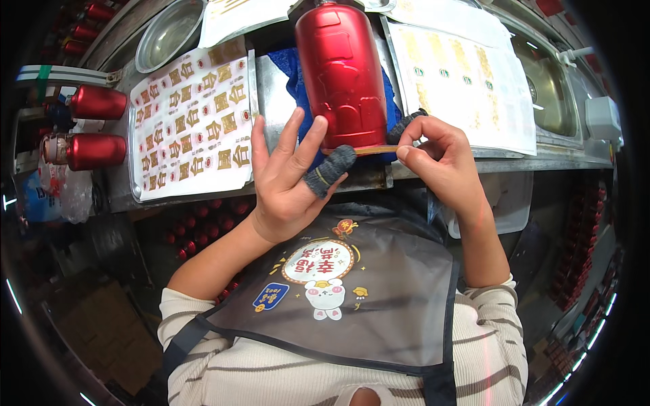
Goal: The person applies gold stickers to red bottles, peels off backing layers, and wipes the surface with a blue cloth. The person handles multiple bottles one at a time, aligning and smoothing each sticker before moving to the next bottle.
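A glossy red bottle (342,74) with raised panels lies on a blue cloth (288,64), its rim towards me. Along that rim runs a thin gold-brown strip (376,150). My left hand (288,179) is at the bottle's left, fingers spread; its thumb, in a grey knitted finger sleeve (330,172), touches the strip's left part. With thumb and forefinger, my right hand (447,162) pinches the strip's right end. Another dark knitted sleeve (406,124) shows beside the bottle near my right fingers. The strip's left end is hidden behind the sleeved thumb.
At left lies a sheet of gold and red stickers (193,122), with two red bottles (98,103) beyond it. Another sticker sheet (460,81) lies at right, before a metal sink (545,81). A metal bowl (169,35) stands at the far left.
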A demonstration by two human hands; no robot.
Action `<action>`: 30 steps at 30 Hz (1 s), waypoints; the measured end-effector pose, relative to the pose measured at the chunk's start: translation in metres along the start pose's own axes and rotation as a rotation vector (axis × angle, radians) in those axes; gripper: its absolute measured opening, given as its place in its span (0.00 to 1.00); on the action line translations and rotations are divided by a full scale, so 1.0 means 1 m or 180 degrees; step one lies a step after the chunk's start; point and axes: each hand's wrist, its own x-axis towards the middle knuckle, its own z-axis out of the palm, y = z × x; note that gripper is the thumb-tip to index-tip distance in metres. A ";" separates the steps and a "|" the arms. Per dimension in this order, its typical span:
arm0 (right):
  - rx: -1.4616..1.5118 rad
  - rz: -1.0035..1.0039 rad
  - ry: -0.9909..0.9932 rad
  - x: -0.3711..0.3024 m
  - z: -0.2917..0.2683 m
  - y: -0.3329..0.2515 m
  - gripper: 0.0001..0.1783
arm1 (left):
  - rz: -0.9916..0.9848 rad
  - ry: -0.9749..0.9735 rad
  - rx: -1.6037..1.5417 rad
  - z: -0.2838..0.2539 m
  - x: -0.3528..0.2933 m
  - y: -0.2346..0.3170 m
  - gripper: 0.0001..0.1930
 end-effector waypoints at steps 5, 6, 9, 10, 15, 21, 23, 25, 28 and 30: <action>-0.0098 -0.0123 0.0075 0.003 0.001 0.004 0.03 | 0.0408 0.0101 0.0405 0.001 0.027 0.006 0.07; -0.0062 -0.0105 0.0086 0.004 0.002 0.005 0.03 | 0.0435 0.0166 0.0363 0.003 0.036 0.010 0.04; -0.0012 -0.0087 0.0066 0.006 0.003 0.003 0.03 | 0.0328 0.0514 0.0498 0.023 0.045 0.012 0.12; -0.0020 -0.0091 0.0050 0.006 0.003 0.005 0.04 | 0.0124 0.0486 0.0300 0.022 0.041 0.011 0.18; -0.0407 -0.0464 0.0116 0.007 0.006 0.007 0.04 | -0.0475 0.0478 -0.0492 0.015 0.019 -0.003 0.31; -0.0335 -0.0512 0.0187 -0.006 0.008 -0.010 0.04 | -0.0518 0.0139 -0.0359 0.003 -0.024 -0.005 0.24; -0.0253 -0.0575 0.0191 -0.011 0.012 -0.018 0.04 | -0.0447 0.0129 -0.0398 0.007 -0.028 -0.007 0.20; -0.0122 -0.0493 0.0197 -0.012 0.014 -0.019 0.03 | -0.0316 0.0194 -0.0363 0.011 -0.025 -0.008 0.20; 0.0001 -0.0265 0.0236 -0.008 0.007 -0.011 0.03 | -0.0362 0.0124 -0.0321 0.011 -0.023 -0.005 0.19; 0.0079 -0.0187 0.0244 -0.005 0.008 -0.008 0.03 | -0.0300 0.0091 -0.0255 0.011 -0.020 -0.005 0.19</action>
